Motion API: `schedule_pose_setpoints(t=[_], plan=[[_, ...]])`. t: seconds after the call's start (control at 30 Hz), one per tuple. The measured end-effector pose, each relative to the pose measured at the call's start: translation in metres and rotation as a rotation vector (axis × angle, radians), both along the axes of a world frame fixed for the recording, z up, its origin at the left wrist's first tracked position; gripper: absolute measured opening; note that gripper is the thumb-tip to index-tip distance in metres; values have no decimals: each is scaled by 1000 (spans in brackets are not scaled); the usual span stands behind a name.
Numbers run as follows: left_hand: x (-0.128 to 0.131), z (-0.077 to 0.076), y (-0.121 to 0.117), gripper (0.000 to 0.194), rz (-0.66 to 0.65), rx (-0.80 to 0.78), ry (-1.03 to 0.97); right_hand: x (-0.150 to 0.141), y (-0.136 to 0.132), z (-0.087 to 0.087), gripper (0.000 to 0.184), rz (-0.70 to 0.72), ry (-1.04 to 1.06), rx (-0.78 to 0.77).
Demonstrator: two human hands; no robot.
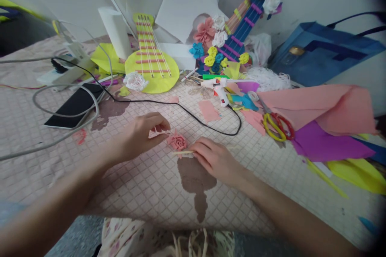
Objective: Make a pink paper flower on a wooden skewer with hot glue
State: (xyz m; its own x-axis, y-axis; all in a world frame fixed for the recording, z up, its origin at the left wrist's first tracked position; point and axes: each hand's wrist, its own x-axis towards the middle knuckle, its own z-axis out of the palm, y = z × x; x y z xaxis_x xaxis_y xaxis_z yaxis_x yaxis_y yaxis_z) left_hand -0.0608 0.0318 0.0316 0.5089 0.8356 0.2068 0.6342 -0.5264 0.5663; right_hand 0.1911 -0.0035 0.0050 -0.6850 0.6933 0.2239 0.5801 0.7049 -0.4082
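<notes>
A small pink crepe-paper flower (177,142) lies on the table between my hands. My left hand (147,131) is at the flower's left edge, thumb and index finger drawn together in a pinch. Something thin and pale seems to be between those fingertips, too small to name. My right hand (212,158), just right of the flower, has its fingers closed on a thin pale stick (181,152). The stick points left, along the near side of the flower. Part of it is hidden under the fingers.
Beyond the hands lie a glue gun (221,92) with its black cord, scissors (276,126) and pink paper (319,106). A yellow paper guitar (152,70) and a flowered blue one (241,44) lean behind. A tablet (75,104) and cables occupy the left.
</notes>
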Motion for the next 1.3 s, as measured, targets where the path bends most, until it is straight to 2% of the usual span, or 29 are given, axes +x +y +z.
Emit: schedule_pose_setpoints(t=[0.13,0.27,0.4,0.57,0.7,1.3], plan=[[4,-11,-18,15,-131,44,-26,2,0,-2,16,2,-16,-13],[13,-22,-34,17,-135,147,16,4,-1,-2,14,-14,-4,-29],[23,-29,-38,23,-184,277,120,5,-3,-2,15,-17,-18,-12],[30,-29,-40,17,-170,376,193,3,-5,-5,17,-16,-27,47],[33,-29,-44,14,-110,458,231,1,-5,-6,17,-26,-31,50],[33,-32,-47,10,-85,465,229,-2,-5,-8,16,-39,-27,84]])
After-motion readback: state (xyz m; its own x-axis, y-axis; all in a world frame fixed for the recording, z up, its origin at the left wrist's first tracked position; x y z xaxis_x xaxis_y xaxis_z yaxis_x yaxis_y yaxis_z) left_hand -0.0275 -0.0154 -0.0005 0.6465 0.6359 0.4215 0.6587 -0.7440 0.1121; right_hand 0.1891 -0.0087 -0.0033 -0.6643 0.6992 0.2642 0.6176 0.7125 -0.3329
